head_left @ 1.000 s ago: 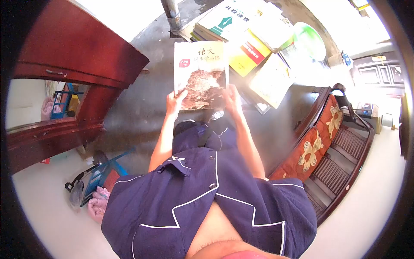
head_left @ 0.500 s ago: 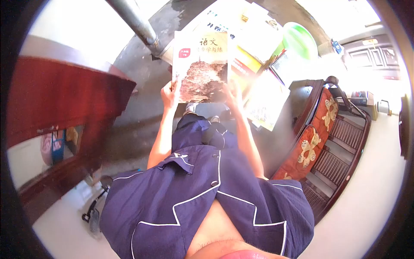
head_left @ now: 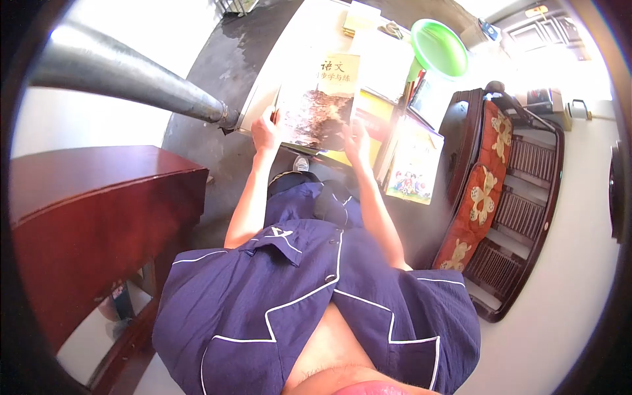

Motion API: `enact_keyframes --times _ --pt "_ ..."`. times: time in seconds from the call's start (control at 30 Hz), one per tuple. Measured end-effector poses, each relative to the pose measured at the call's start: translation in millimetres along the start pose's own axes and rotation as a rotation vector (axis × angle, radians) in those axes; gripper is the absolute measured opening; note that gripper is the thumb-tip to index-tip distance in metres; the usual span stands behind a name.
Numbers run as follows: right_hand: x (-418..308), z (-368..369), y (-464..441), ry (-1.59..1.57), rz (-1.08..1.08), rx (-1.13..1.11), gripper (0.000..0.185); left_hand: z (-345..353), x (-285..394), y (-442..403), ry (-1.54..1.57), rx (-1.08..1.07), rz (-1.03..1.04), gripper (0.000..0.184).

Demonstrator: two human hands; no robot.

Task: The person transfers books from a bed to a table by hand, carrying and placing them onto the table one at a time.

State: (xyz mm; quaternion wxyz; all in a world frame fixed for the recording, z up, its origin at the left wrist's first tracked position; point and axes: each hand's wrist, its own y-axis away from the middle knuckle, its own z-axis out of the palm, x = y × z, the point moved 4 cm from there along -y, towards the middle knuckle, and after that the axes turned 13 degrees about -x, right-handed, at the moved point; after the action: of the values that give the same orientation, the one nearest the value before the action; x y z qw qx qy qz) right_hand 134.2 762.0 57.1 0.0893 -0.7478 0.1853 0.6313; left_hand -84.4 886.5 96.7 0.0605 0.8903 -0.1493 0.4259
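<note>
A workbook (head_left: 321,105) with large Chinese characters on its pale cover and a brown landscape picture below is held above the near part of a white table (head_left: 289,39). My left hand (head_left: 266,133) is closed on its lower left edge, with the thumb along the side. Gripping the lower right edge is my right hand (head_left: 356,141), its fingers partly behind the cover. Beneath and beside the workbook lie yellow-covered books (head_left: 374,108). To the right, a booklet with cartoon figures (head_left: 413,164) sticks out over the table edge.
A green basin (head_left: 440,49) stands at the table's far right. A metal pole (head_left: 151,82) slants in from the left. Dark red wooden furniture (head_left: 112,197) is at the left, and a wooden bench (head_left: 513,197) with patterned orange cushions (head_left: 484,194) is at the right.
The view has turned, so the pole and the red furniture look larger. The workbook has shifted slightly right over the table and remains in both hands.
</note>
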Motion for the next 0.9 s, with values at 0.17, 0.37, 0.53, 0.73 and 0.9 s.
enact_keyframes --times 0.17,0.37,0.53,0.73,0.9 --pt "-2.1 5.1 -0.3 0.523 -0.029 0.156 0.023 19.5 -27.6 -15.5 -0.025 -0.041 0.051 0.017" --pt "-7.4 10.3 1.9 0.349 -0.055 0.248 0.025 15.1 -27.5 -23.7 -0.062 -0.067 0.093 0.019" --pt "-0.3 11.3 2.6 0.470 -0.008 0.281 0.027 14.4 -23.5 -25.8 0.010 -0.102 0.042 0.017" --pt "-16.9 -2.9 38.9 0.494 -0.005 0.410 0.027 15.3 31.1 -6.1 -0.117 0.012 0.395 0.016" --pt "-20.1 -21.8 73.2 0.270 0.092 0.491 0.022 64.4 76.6 11.4 0.021 -0.270 0.544 0.017"
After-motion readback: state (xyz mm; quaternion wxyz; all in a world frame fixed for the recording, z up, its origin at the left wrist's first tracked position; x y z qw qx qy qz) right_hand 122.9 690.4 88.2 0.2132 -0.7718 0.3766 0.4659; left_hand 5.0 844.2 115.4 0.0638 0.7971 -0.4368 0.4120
